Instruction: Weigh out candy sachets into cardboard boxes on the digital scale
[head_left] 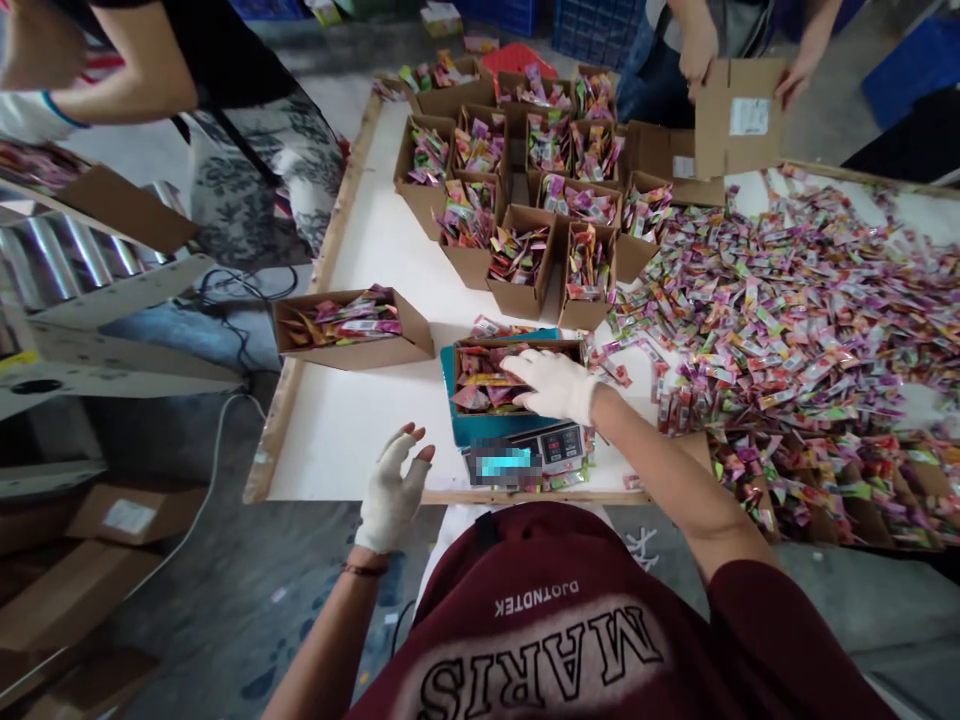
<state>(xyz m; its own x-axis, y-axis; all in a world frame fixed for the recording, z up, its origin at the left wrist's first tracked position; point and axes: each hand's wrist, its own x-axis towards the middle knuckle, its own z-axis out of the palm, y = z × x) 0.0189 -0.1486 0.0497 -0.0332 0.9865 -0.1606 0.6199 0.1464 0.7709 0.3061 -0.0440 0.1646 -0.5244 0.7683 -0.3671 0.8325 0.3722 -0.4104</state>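
My right hand (551,385), in a white glove with bare fingertips, lies flat with fingers stretched over the packets in a cardboard box (517,410). That box is filled with small colourful sachets (484,380) and rests on the teal plate (465,430) of a digital scale (551,450). The scale's display is pixelated. My left hand (394,485), gloved the same way, hovers off the table's front edge, left of the scale. Its fingers are apart and nothing is in them. Left of the scale stands another filled box (352,325).
Several filled boxes (517,260) crowd the back of the white table (375,230). A large heap of loose sachets (787,310) covers the right side. One co-worker holds a flat carton (739,120) at the back; another person stands by a roller conveyor (67,250) at left.
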